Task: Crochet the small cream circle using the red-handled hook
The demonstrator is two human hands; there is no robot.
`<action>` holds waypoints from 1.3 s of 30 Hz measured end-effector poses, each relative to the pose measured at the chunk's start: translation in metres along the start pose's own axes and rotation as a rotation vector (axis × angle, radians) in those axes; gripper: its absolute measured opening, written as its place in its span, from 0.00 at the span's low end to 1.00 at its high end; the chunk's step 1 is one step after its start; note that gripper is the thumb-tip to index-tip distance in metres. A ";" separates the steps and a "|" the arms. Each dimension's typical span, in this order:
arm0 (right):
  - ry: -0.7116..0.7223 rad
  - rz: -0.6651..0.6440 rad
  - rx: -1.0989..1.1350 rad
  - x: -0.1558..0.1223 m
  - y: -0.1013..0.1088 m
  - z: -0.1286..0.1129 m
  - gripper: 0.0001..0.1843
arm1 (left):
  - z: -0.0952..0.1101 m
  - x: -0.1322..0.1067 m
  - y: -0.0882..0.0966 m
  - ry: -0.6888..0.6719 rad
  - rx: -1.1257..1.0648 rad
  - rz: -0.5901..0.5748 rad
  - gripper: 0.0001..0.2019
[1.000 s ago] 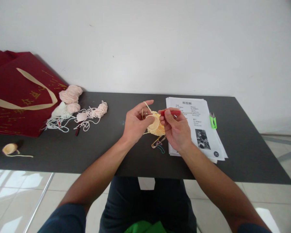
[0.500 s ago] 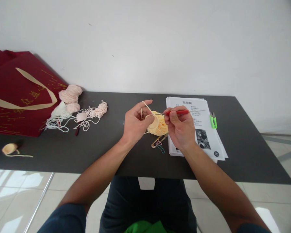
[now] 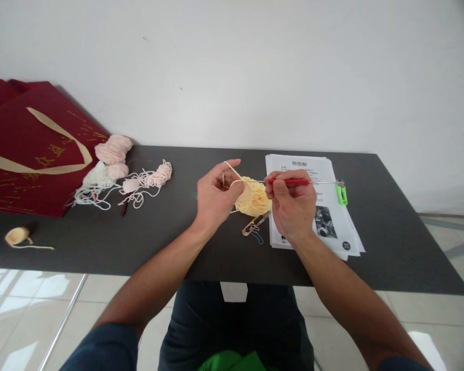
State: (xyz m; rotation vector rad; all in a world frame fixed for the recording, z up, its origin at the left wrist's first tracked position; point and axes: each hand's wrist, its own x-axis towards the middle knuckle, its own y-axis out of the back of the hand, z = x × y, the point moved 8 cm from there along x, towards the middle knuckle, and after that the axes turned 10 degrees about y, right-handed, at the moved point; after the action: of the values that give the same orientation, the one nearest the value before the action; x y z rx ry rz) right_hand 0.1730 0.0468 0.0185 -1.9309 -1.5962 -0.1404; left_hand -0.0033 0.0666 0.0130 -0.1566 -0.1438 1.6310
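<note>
Soft yellow yarn (image 3: 255,198); matt dark table (image 3: 178,242); paper sheets (image 3: 328,216)

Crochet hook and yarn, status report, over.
Left hand pinches the small crocheted piece, strand over the forefinger. Right hand grips the red-handled crochet hook, level. Yellow yarn ball between the hands. Nothing blocking.

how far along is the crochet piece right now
Done: a small round yellow crochet piece is formed, pinched in the left hand, with yarn looped over its fingers. In hand: the right hand holds the red-handled hook, its tip at the piece's edge. Left: much of the yellow yarn ball is unused, and the pattern sheets lie open; the stage reached cannot be read.
</note>
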 end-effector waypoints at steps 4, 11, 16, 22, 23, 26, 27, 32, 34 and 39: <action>0.020 0.026 -0.077 -0.004 0.000 -0.001 0.09 | 0.000 -0.001 0.001 -0.008 0.019 0.013 0.21; 0.222 -0.012 -0.337 -0.020 -0.007 -0.022 0.05 | -0.002 -0.004 0.007 -0.059 0.096 0.118 0.17; 0.447 -0.227 -0.506 -0.031 -0.020 -0.029 0.17 | -0.006 -0.003 0.009 -0.008 0.006 0.168 0.19; 0.532 -0.328 -0.541 -0.030 -0.023 -0.022 0.27 | -0.017 0.006 0.006 0.181 -0.275 0.058 0.23; 0.525 -0.317 -0.533 -0.029 -0.022 -0.021 0.26 | -0.019 0.007 0.005 0.219 -0.312 0.031 0.24; 0.459 -0.254 -0.488 -0.024 -0.017 -0.017 0.21 | -0.020 0.009 0.000 0.293 -0.386 -0.052 0.25; 0.421 -0.232 -0.462 -0.022 -0.015 -0.015 0.18 | -0.019 0.010 -0.001 0.303 -0.402 -0.075 0.26; 0.143 -0.122 -0.237 -0.013 -0.006 0.004 0.08 | -0.015 0.013 -0.002 0.324 -0.414 -0.131 0.27; 0.058 -0.067 -0.143 -0.008 -0.002 0.011 0.06 | -0.015 0.013 -0.003 0.323 -0.385 -0.148 0.27; -0.017 -0.069 -0.025 0.004 0.001 0.010 0.06 | -0.015 0.013 -0.002 0.303 -0.261 -0.160 0.28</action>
State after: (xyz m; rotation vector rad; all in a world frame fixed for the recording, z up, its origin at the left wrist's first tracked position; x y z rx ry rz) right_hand 0.1717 0.0550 0.0117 -1.9012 -1.6804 -0.1743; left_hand 0.0010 0.0795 -0.0013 -0.5745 -0.1323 1.4071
